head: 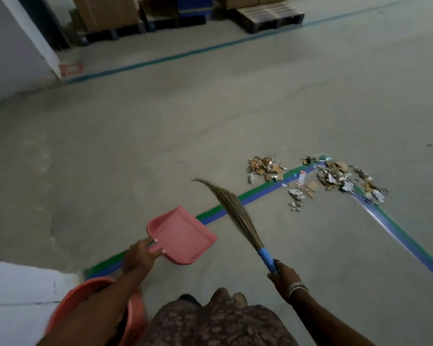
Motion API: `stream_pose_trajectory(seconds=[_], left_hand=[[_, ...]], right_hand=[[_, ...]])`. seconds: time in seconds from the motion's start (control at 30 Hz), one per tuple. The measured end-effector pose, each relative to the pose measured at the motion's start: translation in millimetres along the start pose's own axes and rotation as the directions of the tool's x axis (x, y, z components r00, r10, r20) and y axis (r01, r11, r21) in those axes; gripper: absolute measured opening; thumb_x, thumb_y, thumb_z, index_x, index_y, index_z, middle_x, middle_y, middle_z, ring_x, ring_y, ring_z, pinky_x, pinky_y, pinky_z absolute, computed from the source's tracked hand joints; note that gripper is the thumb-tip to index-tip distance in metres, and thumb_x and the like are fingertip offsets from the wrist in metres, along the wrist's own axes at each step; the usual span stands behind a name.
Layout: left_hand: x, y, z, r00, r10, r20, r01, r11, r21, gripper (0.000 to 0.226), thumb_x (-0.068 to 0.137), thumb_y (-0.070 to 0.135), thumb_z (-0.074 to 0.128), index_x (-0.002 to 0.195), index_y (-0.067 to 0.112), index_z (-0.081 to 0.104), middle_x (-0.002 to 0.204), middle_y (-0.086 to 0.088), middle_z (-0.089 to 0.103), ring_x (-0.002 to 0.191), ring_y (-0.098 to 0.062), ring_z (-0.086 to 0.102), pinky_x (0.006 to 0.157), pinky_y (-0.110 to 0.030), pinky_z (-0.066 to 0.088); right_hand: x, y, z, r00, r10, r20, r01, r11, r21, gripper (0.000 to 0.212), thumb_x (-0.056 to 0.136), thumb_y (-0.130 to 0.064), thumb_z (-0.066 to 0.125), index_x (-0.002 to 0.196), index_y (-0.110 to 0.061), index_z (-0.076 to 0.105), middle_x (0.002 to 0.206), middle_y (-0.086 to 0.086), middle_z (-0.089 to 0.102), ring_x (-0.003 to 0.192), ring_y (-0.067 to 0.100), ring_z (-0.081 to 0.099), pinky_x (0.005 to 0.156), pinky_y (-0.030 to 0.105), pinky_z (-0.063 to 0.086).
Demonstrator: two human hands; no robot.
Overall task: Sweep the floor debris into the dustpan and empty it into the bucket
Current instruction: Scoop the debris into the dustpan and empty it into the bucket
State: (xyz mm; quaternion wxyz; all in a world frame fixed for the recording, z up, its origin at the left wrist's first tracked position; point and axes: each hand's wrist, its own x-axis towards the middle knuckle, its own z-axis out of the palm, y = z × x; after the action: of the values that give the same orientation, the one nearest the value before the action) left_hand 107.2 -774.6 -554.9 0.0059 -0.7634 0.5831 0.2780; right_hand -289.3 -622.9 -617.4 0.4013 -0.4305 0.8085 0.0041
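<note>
Grey floor [210,116], debris [318,181] right of centre, boxes [105,11] top. Left hand [138,255] grips dustpan [183,236]; right hand [284,277] grips broom [238,216].

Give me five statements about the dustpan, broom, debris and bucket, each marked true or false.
1. The left hand holds the pink dustpan. True.
2. The dustpan is full of debris. False: it looks empty; the debris lies on the floor.
3. The right hand grips the broom by its blue handle. True.
4. The broom's bristles rest in the debris. False: they are apart from it, to its left.
5. The bucket stands beside the debris. False: it sits by the person, under the left arm.
</note>
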Motion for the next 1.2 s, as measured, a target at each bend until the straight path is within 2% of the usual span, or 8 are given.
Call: stream_pose_trajectory(seconds=[0.23, 0.43, 0.63, 0.8, 0.87, 1.03, 1.13, 1.2], left_hand=[[46.6, 92.8, 18.7, 0.995, 0.071, 0.067, -0.075, 0.995, 0.066, 0.061, 0.072, 0.061, 0.079, 0.125, 0.033, 0.066, 0.113, -0.008, 0.073, 0.102, -0.033, 0.068, 0.079, -0.034, 0.051], [113.9, 160.1, 37.4, 0.991, 0.090, 0.104, -0.096, 0.994, 0.052, 0.069, 0.073, 0.060, 0.078, 0.134, 0.033, 0.061, 0.123, -0.010, 0.069, 0.109, -0.034, 0.066, 0.083, -0.035, 0.051], [202.8, 219.9, 48.6, 0.986, 0.072, 0.153, -0.077, 0.997, 0.025, 0.070, 0.074, 0.058, 0.078, 0.135, 0.029, 0.060, 0.126, -0.011, 0.067, 0.111, -0.034, 0.065, 0.086, -0.036, 0.052], [270.4, 255.7, 50.7, 0.979, 0.074, 0.190, -0.087, 0.994, 0.061, 0.076, 0.068, 0.069, 0.075, 0.134, 0.036, 0.060, 0.121, -0.006, 0.070, 0.104, -0.031, 0.068, 0.082, -0.035, 0.056], [286.0, 269.8, 49.2, 0.977, 0.086, 0.194, -0.104, 0.991, 0.086, 0.075, 0.069, 0.069, 0.074, 0.134, 0.035, 0.059, 0.121, -0.007, 0.070, 0.103, -0.032, 0.068, 0.081, -0.036, 0.056], [310.5, 304.2, 48.4, 0.972, 0.114, 0.206, -0.140, 0.984, 0.113, 0.074, 0.072, 0.067, 0.074, 0.137, 0.037, 0.057, 0.122, -0.008, 0.069, 0.104, -0.032, 0.068, 0.079, -0.034, 0.054], [327.2, 318.9, 54.1, 0.971, 0.103, 0.216, -0.136, 0.980, 0.145, 0.075, 0.072, 0.067, 0.074, 0.139, 0.038, 0.055, 0.122, -0.008, 0.069, 0.105, -0.032, 0.067, 0.081, -0.035, 0.054], [339.8, 330.9, 59.6, 0.970, 0.102, 0.222, -0.141, 0.976, 0.165, 0.074, 0.072, 0.067, 0.073, 0.138, 0.038, 0.056, 0.121, -0.008, 0.070, 0.104, -0.033, 0.067, 0.080, -0.036, 0.055]], right_hand=[[19.2, 26.5, -30.0, 0.989, 0.118, -0.090, -0.111, 0.990, 0.083, 0.057, 0.098, -0.033, 0.054, 0.149, -0.019, 0.034, 0.134, 0.007, 0.060, 0.115, 0.025, 0.060, 0.094, 0.032, 0.046], [71.2, 38.8, -64.5, 0.965, 0.228, -0.126, -0.198, 0.957, 0.213, 0.051, 0.096, -0.034, 0.056, 0.144, -0.020, 0.042, 0.125, 0.007, 0.064, 0.107, 0.025, 0.063, 0.090, 0.035, 0.051], [147.8, 7.9, -141.4, 0.947, 0.288, -0.141, -0.254, 0.942, 0.218, 0.054, 0.091, -0.033, 0.064, 0.139, -0.018, 0.047, 0.123, 0.010, 0.065, 0.106, 0.028, 0.063, 0.086, 0.032, 0.048], [210.8, -33.1, -197.2, 0.948, 0.304, -0.092, -0.284, 0.941, 0.182, 0.045, 0.085, -0.029, 0.068, 0.126, -0.020, 0.054, 0.117, 0.007, 0.064, 0.097, 0.023, 0.061, 0.085, 0.033, 0.050], [227.5, -48.7, -210.7, 0.946, 0.320, -0.055, -0.304, 0.933, 0.193, 0.038, 0.086, -0.026, 0.068, 0.121, -0.018, 0.056, 0.115, 0.007, 0.063, 0.088, 0.020, 0.058, 0.078, 0.032, 0.049], [271.3, -75.5, -234.9, 0.932, 0.354, 0.078, -0.361, 0.882, 0.303, 0.025, 0.089, -0.019, 0.061, 0.112, -0.009, 0.055, 0.090, 0.014, 0.064, 0.054, 0.023, 0.065, 0.042, 0.030, 0.052], [307.9, -82.6, -244.3, 0.942, 0.314, 0.121, -0.335, 0.905, 0.264, 0.029, 0.090, -0.025, 0.056, 0.114, -0.008, 0.058, 0.097, 0.013, 0.067, 0.074, 0.028, 0.070, 0.066, 0.039, 0.061], [338.7, -81.4, -241.8, 0.952, 0.278, 0.126, -0.301, 0.924, 0.237, 0.044, 0.091, -0.030, 0.055, 0.127, -0.005, 0.054, 0.111, 0.015, 0.066, 0.094, 0.031, 0.069, 0.078, 0.031, 0.054]])
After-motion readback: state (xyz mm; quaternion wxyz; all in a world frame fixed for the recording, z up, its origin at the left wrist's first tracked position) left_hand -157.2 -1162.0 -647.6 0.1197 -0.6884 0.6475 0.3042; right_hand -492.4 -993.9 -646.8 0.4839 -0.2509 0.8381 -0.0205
